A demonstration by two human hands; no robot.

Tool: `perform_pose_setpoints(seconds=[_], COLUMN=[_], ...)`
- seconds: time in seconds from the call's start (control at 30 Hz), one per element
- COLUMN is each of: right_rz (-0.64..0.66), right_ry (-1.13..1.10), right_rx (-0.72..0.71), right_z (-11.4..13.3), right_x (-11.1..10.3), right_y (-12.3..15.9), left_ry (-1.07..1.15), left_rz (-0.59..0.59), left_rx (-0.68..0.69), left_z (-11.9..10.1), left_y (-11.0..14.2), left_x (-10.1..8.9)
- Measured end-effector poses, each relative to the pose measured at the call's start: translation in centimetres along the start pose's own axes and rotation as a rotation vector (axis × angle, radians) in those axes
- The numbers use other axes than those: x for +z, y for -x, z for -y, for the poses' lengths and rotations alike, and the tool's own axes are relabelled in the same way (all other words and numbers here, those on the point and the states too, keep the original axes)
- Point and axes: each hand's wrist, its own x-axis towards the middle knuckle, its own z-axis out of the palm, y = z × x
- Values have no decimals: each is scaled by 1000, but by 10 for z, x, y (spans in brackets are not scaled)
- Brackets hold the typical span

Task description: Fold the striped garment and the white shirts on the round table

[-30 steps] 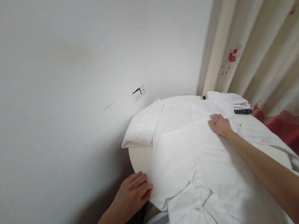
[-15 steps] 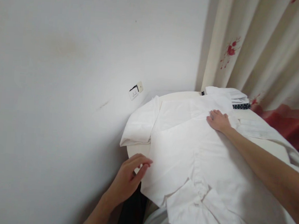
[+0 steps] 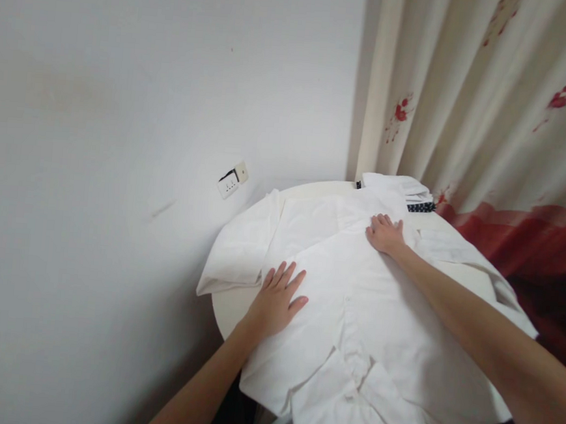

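Observation:
A white shirt (image 3: 327, 268) lies spread over a round, cream-white table (image 3: 226, 309), its collar end hanging over the near edge towards me. My left hand (image 3: 278, 300) rests flat on the left part of the shirt, fingers spread. Farther off, my right hand (image 3: 384, 233) presses on the cloth near the far end, its fingers extended. Neither hand grips anything. One sleeve (image 3: 241, 248) lies at the table's left side, beyond my left hand. White cloth (image 3: 451, 248) also stretches along the right side.
At the table's far edge sits a folded stack of white cloth (image 3: 397, 184) with a dark patterned strip (image 3: 420, 208). A white wall with a power socket (image 3: 228, 185) is close on the left. A cream and red curtain (image 3: 457, 121) hangs at the back right.
My left hand has moved from the shirt's near left edge onto the cloth, and its curled fingers have spread flat. My right hand stays on the shirt. The view has turned slightly right.

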Motion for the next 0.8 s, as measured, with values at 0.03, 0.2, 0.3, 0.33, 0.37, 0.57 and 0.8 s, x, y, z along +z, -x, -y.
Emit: perform_pose_setpoints(seconds=[0.03, 0.2, 0.3, 0.33, 0.37, 0.57, 0.8], right_rz=[-8, 49, 94, 103, 107, 92, 162], right_ry=[14, -75, -119, -122, -121, -68, -142], right_rx=[18, -332, -399, -327, -227, 278, 342], right_z=[10, 78, 97, 94, 86, -5, -62], right_x=[-3, -13, -16, -17, -19, -28, -25], right_y=[4, 24, 17, 11, 4, -36, -57], left_ry=[-3, -17, -21, -25, -31, -79, -96], left_rz=[-19, -68, -95, -100, -103, -95, -112], left_rx=[4, 31, 40, 42, 44, 37, 52], left_z=[1, 2, 3, 4, 4, 6, 7], left_y=[1, -1, -2, -2, -2, -1, -2], left_x=[0, 0, 3, 3, 4, 6, 7])
